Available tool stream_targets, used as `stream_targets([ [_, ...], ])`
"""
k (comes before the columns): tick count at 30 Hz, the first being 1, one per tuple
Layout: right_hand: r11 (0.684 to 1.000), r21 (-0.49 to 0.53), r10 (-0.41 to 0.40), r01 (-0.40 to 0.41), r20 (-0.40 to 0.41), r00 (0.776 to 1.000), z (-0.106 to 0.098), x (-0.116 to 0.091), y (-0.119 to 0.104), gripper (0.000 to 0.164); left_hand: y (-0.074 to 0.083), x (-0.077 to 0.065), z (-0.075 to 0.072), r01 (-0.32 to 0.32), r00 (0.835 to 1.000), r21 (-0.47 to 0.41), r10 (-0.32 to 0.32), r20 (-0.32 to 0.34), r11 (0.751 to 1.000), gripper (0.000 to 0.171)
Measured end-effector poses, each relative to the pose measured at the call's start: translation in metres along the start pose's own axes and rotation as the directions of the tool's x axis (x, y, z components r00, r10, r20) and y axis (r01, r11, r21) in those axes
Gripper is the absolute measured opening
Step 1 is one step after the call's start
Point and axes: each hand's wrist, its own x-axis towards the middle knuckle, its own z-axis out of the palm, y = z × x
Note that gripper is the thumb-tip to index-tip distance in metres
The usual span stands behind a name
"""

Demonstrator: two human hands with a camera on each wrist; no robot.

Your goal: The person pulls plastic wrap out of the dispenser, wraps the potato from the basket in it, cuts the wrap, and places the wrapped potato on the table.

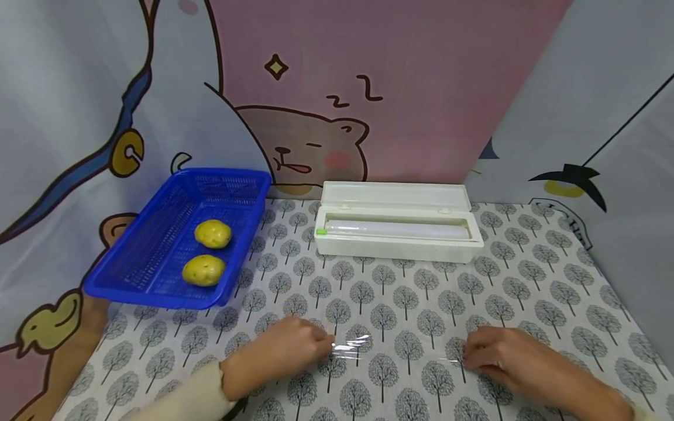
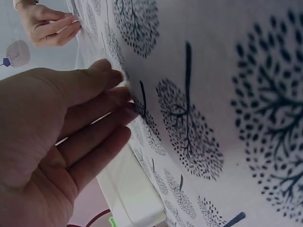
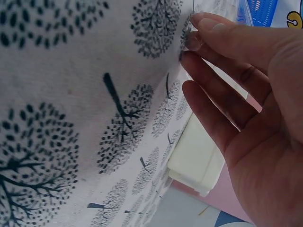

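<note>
Your left hand has thumb and forefinger brought together, pinching one end of a clear film. Your right hand pinches the other end, its remaining fingers slightly spread behind the thumb. The film lies between your two grips, low over the tree-print cloth — its glints show most plainly just beside your left fingertips, and its edges are hard to make out.

Beyond the gap between your hands sits a long white box, lid raised on the side away from you, a pale roll inside. Beyond your left hand and farther left stands a blue basket; two yellow potatoes rest in it, near the side closer to the box.
</note>
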Motion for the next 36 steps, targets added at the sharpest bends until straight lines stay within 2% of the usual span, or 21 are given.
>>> stream_targets([
  [4,1.0,0.009,0.01,-0.01,0.001,1.0,0.0,-0.003,0.0,0.045,0.005,-0.003,0.0,0.03,1.0,-0.026,-0.03,-0.002,0.999,0.019],
  [8,0.997,0.04,0.066,-0.066,0.012,0.998,-0.001,-0.009,0.002,0.042,0.008,-0.01,-0.001,0.046,0.999,-0.068,-0.046,0.004,0.997,0.021],
  [12,0.986,0.102,0.127,-0.129,0.028,0.992,-0.003,-0.013,0.006,0.036,0.01,-0.018,-0.002,0.05,0.999,-0.086,-0.05,0.0,0.995,0.019],
  [18,0.953,0.209,0.215,-0.222,0.053,0.975,-0.006,-0.012,0.01,0.03,0.007,-0.02,-0.003,0.094,0.995,-0.197,-0.096,-0.001,0.976,0.009],
  [22,0.905,0.254,0.33,-0.341,0.084,0.94,-0.006,-0.01,0.009,0.027,0.003,-0.018,-0.006,0.134,0.991,-0.271,-0.13,0.034,0.953,0.01],
  [26,0.87,0.213,0.435,-0.446,0.096,0.895,-0.003,-0.007,0.007,0.024,-0.003,-0.013,-0.006,0.18,0.983,-0.351,-0.179,0.036,0.919,0.012],
  [31,0.839,0.16,0.506,-0.52,0.124,0.854,-0.003,-0.002,0.003,0.023,-0.009,-0.001,-0.003,0.249,0.967,-0.437,-0.244,0.069,0.864,0.009],
  [36,0.81,0.129,0.553,-0.572,0.159,0.818,-0.002,0.0,0.001,0.024,-0.015,0.007,0.001,0.296,0.954,-0.476,-0.285,0.098,0.828,0.009],
])
